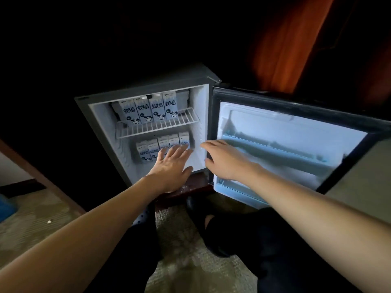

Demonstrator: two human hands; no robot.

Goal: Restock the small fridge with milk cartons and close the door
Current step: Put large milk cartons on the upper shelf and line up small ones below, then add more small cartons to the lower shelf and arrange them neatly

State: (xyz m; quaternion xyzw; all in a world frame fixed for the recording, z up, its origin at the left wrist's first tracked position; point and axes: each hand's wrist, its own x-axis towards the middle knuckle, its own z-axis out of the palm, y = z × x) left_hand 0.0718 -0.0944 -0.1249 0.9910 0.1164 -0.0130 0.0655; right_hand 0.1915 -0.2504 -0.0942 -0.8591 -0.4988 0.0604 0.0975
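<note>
A small fridge (148,90) stands open in a dark room, its door (296,132) swung wide to the right. Four milk cartons (146,111) stand on the wire shelf (186,121), and a lower row of cartons (145,152) holds five more. The left hand (171,166), fingers (179,150) spread straight, reaches in front of that row. The right hand (224,159) hovers beside it, loosely open and holding nothing.

Fridge (101,115) mouth at frame centre unblocked, door (296,144) swung wide right, cartons (146,112) filling upper shelf's left, gap at its right, lower cartons (163,144) set back
</note>
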